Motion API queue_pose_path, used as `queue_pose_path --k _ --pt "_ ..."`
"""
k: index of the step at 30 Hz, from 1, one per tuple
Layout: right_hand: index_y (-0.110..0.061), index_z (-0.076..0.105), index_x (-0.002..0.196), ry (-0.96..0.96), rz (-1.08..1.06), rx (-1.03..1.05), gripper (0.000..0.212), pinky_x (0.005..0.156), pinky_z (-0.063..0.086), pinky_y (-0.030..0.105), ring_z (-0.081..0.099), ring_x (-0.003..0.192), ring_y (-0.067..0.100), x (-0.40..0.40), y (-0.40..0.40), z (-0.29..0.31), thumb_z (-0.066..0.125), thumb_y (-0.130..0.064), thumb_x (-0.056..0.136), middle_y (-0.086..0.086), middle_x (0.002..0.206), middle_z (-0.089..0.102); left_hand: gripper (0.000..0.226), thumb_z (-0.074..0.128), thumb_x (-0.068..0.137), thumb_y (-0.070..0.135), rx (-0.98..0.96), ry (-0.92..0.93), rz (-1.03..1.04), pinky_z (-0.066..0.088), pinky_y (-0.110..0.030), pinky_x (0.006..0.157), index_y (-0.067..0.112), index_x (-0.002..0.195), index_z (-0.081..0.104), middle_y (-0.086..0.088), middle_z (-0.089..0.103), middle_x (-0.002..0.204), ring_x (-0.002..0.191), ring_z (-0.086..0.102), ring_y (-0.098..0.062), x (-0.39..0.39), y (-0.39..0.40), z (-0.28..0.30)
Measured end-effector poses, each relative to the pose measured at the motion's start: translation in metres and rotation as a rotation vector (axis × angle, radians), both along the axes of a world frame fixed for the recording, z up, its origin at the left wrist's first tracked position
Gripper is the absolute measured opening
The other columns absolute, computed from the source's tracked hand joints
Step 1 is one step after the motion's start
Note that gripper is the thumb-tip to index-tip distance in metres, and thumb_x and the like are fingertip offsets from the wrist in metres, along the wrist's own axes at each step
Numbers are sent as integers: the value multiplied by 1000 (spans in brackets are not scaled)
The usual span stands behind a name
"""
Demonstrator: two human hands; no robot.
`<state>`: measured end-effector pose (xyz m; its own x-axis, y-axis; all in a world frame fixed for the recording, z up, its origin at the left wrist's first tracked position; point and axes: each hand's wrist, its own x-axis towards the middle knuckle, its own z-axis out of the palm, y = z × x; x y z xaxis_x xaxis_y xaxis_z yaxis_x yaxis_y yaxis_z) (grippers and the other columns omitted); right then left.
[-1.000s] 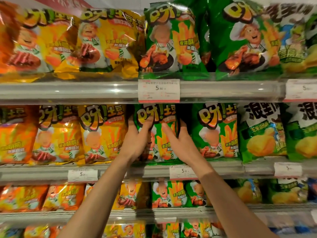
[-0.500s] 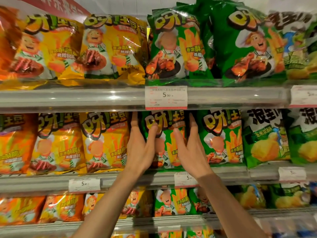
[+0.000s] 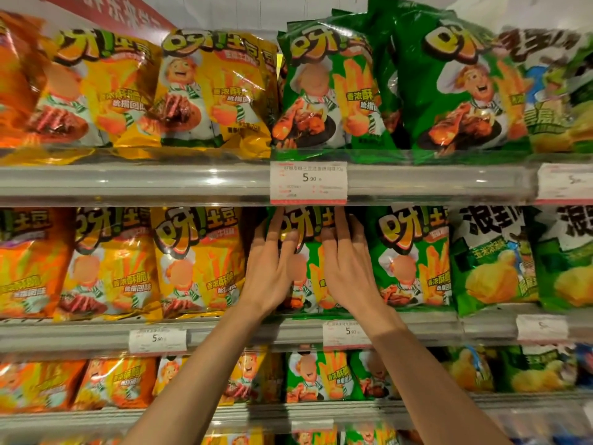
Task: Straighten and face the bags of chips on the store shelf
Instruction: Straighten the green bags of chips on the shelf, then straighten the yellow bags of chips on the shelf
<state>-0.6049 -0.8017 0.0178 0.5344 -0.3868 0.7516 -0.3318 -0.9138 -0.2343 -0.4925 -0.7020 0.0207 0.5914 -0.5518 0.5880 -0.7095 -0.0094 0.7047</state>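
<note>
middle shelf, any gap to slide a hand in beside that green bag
One dark gap, between the yellow bag and the green bag both hands hold; the left hand already reaches into it. Right hand side is tight against the next green bag. Elsewhere bags stand packed edge to edge.

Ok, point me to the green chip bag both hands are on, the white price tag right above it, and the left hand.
green chip bag (image 3: pixel 308 252), head view, front panel between the hands
white price tag (image 3: pixel 308 181), head view, centre
left hand (image 3: pixel 268 271), head view, back of hand
</note>
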Motion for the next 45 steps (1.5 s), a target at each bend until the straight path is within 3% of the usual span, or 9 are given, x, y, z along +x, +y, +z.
queue_pose_path --k 7,12,22,30,32,34,37,40,45 --pt "-44 19 151 -72 163 581 61 110 33 33 34 139 8 -39 14 4 35 -66 97 -12 156 31 64 45 101 56 16 26 -54 32 -22 106 43 157 17 11 35 156 139 32 3 -6 34 3" --pt "-36 37 147 -160 184 666 54 108 42 38 45 130 4 -69 32 -20 57 -41 97 -15 144 43 55 58 96 46 -43 166 -93 47 -12 93 41 147 40 19 52 143 122 54 6 -16 85 -12" --pt "-39 55 112 -220 47 563 16 65 45 20 64 77 -3 -60 103 -52 50 -41 96 -24 87 66 29 60 96 41 -145 403 -26 52 -49 97 38 125 60 9 72 105 106 68 -10 18 179 -46" --pt "-24 59 114 -206 33 516 16 61 54 33 64 63 9 3 152 -44 55 -25 99 -10 76 65 23 60 100 31 -121 365 -50 49 -15 82 35 122 59 20 68 104 101 65 -2 82 209 -34" --pt "-17 61 114 -185 35 470 18 53 43 22 57 53 8 21 157 -36 52 -24 100 -11 66 61 26 60 100 31 -101 315 -47 44 -7 82 36 125 57 22 67 110 106 62 1 90 205 -30" --pt "-13 64 115 -202 62 492 21 56 39 12 57 58 2 42 161 -25 53 -20 99 -19 67 60 32 60 99 31 -68 221 -19 42 -9 90 39 129 52 18 60 123 115 56 1 93 200 -23" --pt "-4 60 127 -269 74 363 33 79 56 27 65 92 13 70 163 -12 63 -14 96 0 105 66 42 60 100 25 -22 86 14 42 -32 106 33 139 48 9 49 139 129 47 -8 88 190 -16" --pt "-18 34 150 -154 52 602 65 104 44 32 52 124 16 93 155 -3 59 -44 96 1 140 52 51 55 102 24 59 39 26 31 -46 117 28 150 41 2 37 157 147 30 -14 80 181 -12" --pt "-21 18 156 -125 38 753 78 113 37 45 41 140 19 100 137 -2 55 -53 95 1 153 41 55 53 103 28 49 64 -19 25 -39 122 30 154 34 7 29 161 150 21 -7 71 174 -12"
